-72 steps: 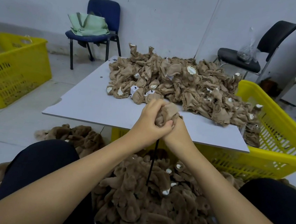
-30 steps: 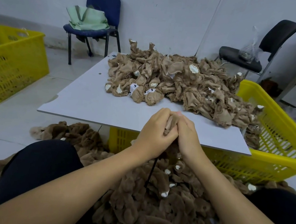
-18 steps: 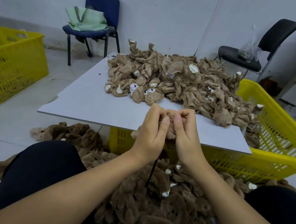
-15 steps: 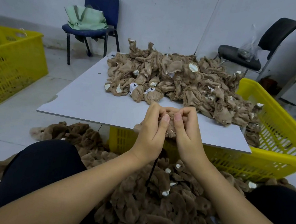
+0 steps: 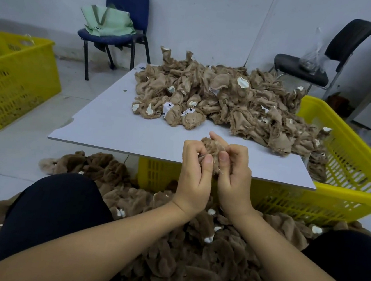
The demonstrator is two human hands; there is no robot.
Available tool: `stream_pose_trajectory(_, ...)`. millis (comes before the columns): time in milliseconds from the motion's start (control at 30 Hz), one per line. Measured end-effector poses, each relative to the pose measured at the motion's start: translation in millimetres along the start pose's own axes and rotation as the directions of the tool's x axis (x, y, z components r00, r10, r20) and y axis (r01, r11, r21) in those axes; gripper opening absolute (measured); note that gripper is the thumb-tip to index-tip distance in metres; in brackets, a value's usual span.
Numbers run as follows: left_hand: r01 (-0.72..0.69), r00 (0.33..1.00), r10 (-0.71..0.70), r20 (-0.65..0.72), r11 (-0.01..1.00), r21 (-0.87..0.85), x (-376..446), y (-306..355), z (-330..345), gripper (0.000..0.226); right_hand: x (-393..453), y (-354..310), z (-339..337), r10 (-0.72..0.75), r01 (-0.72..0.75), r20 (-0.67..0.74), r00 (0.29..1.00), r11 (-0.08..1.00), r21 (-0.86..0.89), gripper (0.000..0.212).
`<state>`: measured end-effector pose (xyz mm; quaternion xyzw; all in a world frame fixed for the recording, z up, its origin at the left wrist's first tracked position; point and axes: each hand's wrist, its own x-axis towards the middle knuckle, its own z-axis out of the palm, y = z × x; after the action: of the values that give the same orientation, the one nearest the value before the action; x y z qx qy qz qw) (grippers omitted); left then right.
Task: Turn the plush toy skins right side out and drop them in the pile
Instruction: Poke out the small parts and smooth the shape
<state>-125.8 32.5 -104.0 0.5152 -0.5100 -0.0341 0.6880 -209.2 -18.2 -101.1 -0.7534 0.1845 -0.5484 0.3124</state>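
Skin in hand: one plush toy skin [image 5: 213, 149] is being held in the air above the near edge of the desk [image 5: 117, 131], between both hands.
Left hand: the left hand [image 5: 196, 171] is curling its fingers [image 5: 207, 163] tightly round the left side of the skin.
Right hand: the right hand [image 5: 233, 175] is pinching the right side, thumb up, fingers bent round the cloth.
Change: half a second ago the skin was mostly hidden between the hands; now a fuzzy tuft is pushing out at the top, so I judge the turning is starting to work but is not finished.
Unturned heap: one big heap of smooth tan skins [image 5: 225, 103] is lying on the far half of the desk; too many to count.
Finished pile: one furry brown pile [image 5: 190, 255] is lying on the floor between the knees, directly under the hands.
Crates: two yellow crates, one [image 5: 349, 162] under the desk, one [image 5: 12, 81] at the left.
Chairs: two, a blue chair [image 5: 121, 19] and a black chair [image 5: 321, 60].
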Motion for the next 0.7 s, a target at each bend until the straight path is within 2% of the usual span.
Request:
stream_pose_trajectory(100, -0.025, 0.998, 0.025, 0.050, 1.000, -0.006, 0.4, 3.5, -2.8, 0.006, -3.9, 3.5, -1.5, -0.017, 0.018, -0.014, 1.000, 0.998, 0.057, 0.017)
stream_pose_trajectory(233, -0.187, 0.977, 0.181, 0.115, 0.981, 0.048, 8.8, 4.5, -14.0, 0.014, -3.4, -0.4, -3.3, -0.067, 0.066, 0.005, 0.998, 0.991, 0.112, 0.027)
stream_pose_trajectory(400, -0.356, 0.923, 0.334, 0.189, 0.930, 0.095, 20.4, 5.8, -19.7, 0.017, -4.4, 8.1, -0.6, 0.014, -0.010, -0.039, 0.999, 0.996, 0.090, 0.004)
stream_pose_trajectory(500, -0.450, 0.879, 0.421, 0.224, 0.887, 0.098, 23.8, 2.2, -21.9, 0.019, -5.8, 13.4, 1.7, 0.012, -0.009, -0.051, 0.999, 0.998, 0.060, 0.022)
stream_pose_trajectory(700, -0.213, 0.977, 0.205, 0.061, 0.960, 0.184, 0.3, -9.8, -10.0, 0.009, -6.1, 18.9, -0.7, -0.039, 0.039, 0.033, 0.999, 0.999, -0.012, 0.020)
